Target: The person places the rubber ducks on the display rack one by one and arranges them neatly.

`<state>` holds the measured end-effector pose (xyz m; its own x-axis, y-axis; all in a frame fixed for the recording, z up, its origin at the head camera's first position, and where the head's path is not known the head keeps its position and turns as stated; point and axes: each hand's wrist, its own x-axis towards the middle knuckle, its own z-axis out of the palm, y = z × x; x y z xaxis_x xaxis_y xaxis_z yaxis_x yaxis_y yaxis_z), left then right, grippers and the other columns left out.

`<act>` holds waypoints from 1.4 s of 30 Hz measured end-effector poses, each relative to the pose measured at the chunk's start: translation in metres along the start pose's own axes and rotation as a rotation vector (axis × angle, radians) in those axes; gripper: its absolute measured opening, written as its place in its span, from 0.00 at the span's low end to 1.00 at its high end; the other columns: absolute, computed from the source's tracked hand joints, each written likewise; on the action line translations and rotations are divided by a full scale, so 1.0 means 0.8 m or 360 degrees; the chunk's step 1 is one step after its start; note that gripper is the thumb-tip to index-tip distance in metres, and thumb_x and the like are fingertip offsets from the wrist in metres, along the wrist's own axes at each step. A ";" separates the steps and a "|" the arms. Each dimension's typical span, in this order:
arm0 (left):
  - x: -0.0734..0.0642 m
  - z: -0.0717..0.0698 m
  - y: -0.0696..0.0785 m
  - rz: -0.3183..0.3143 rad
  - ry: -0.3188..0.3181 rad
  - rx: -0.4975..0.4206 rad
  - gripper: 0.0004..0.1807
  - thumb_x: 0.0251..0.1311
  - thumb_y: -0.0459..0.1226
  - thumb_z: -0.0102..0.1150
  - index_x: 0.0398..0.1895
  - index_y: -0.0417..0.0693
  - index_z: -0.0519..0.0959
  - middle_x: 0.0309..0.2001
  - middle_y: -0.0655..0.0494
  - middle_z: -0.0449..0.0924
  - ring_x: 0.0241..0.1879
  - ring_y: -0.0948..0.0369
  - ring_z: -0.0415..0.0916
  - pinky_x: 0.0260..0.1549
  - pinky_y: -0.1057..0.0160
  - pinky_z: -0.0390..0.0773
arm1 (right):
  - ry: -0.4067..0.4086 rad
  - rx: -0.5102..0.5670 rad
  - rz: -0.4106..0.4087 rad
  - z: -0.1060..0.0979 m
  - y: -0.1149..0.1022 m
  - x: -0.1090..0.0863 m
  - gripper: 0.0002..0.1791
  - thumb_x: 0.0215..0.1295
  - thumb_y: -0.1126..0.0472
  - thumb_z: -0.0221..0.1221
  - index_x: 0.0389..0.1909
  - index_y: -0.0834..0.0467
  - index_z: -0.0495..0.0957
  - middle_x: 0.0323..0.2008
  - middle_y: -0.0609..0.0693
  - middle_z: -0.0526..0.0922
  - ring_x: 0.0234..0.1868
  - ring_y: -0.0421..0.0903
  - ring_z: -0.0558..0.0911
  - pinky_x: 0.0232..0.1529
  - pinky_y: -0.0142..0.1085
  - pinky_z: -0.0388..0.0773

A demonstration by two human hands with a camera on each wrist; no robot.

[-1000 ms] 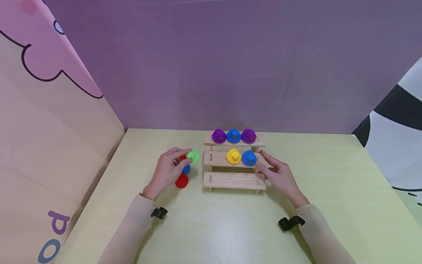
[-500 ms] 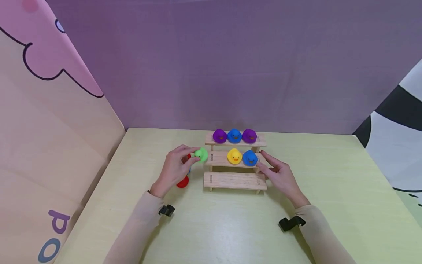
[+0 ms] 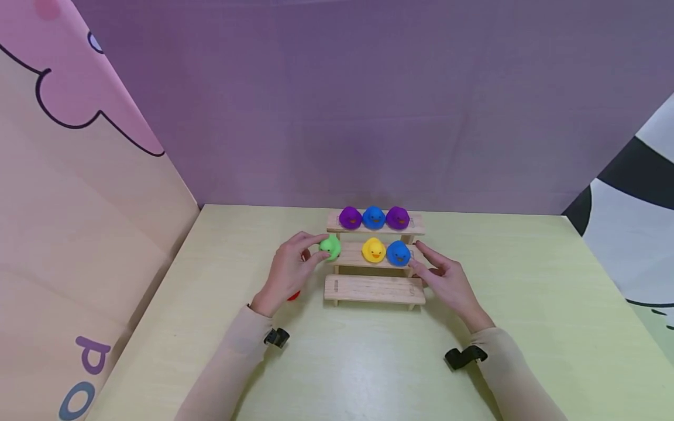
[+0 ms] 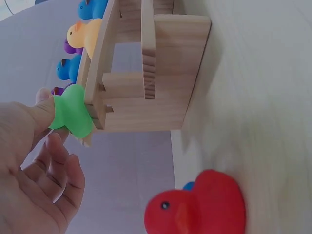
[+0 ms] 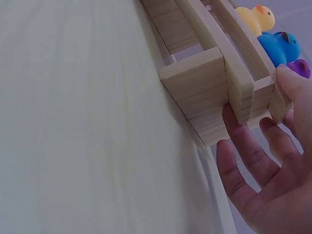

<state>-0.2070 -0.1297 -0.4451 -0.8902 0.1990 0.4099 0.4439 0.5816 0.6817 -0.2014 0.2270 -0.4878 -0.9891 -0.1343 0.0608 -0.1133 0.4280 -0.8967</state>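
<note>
My left hand (image 3: pixel 292 266) pinches a green rubber duck (image 3: pixel 330 248) between thumb and index finger, at the left end of the middle step of a three-step wooden stand (image 3: pixel 374 289). In the left wrist view the green duck (image 4: pixel 73 111) is by the plank's end; whether it rests there I cannot tell. On that step sit a yellow duck (image 3: pixel 374 250) and a blue duck (image 3: pixel 398 253), apart from the green one. My right hand (image 3: pixel 447 283) holds the stand's right end, its thumb beside the blue duck; some fingers lie against the wood in the right wrist view.
On the top step stand two purple ducks, one left (image 3: pixel 350 217) and one right (image 3: pixel 397 218), with a blue duck (image 3: pixel 374 217) between them. A red duck (image 4: pixel 214 209) lies on the table left of the stand, a bit of blue (image 4: pixel 189 185) behind it. A purple wall rises behind.
My left hand has carried the green duck rightward from above the loose ducks to the middle step's left end, now covering most of those ducks. My right hand has stayed put.
</note>
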 end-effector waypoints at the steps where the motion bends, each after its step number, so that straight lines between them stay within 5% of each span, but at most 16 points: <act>1: 0.001 0.001 0.002 0.0008 0.0003 -0.0010 0.22 0.64 0.40 0.74 0.62 0.50 0.87 0.48 0.52 0.87 0.27 0.64 0.72 0.27 0.68 0.70 | 0.0003 0.0000 0.0002 0.000 0.001 0.000 0.36 0.79 0.45 0.61 0.82 0.48 0.64 0.82 0.61 0.62 0.45 0.41 0.92 0.47 0.26 0.84; 9: 0.007 0.011 0.015 0.0013 -0.0021 -0.0014 0.23 0.63 0.42 0.76 0.61 0.52 0.87 0.50 0.54 0.87 0.27 0.64 0.71 0.27 0.69 0.70 | 0.0005 0.0007 -0.0013 0.000 0.003 0.000 0.36 0.79 0.46 0.61 0.82 0.50 0.64 0.82 0.62 0.62 0.44 0.37 0.92 0.46 0.26 0.85; 27: 0.017 0.025 0.028 -0.0066 -0.0113 -0.0036 0.23 0.62 0.45 0.78 0.61 0.54 0.88 0.44 0.58 0.85 0.30 0.62 0.73 0.27 0.68 0.71 | 0.0003 0.0005 -0.0035 0.006 -0.006 0.000 0.35 0.80 0.47 0.60 0.82 0.52 0.64 0.81 0.62 0.62 0.53 0.59 0.91 0.48 0.24 0.83; 42: 0.017 0.030 0.030 -0.0090 -0.0097 -0.0040 0.24 0.61 0.46 0.78 0.60 0.55 0.88 0.45 0.61 0.85 0.29 0.63 0.73 0.25 0.69 0.69 | 0.0012 0.0003 -0.0029 0.009 -0.003 0.003 0.36 0.79 0.46 0.60 0.82 0.51 0.64 0.82 0.61 0.63 0.47 0.45 0.93 0.46 0.26 0.85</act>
<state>-0.2110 -0.0942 -0.4373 -0.9182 0.2146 0.3331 0.3945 0.5733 0.7181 -0.2024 0.2193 -0.4883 -0.9875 -0.1355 0.0805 -0.1312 0.4239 -0.8962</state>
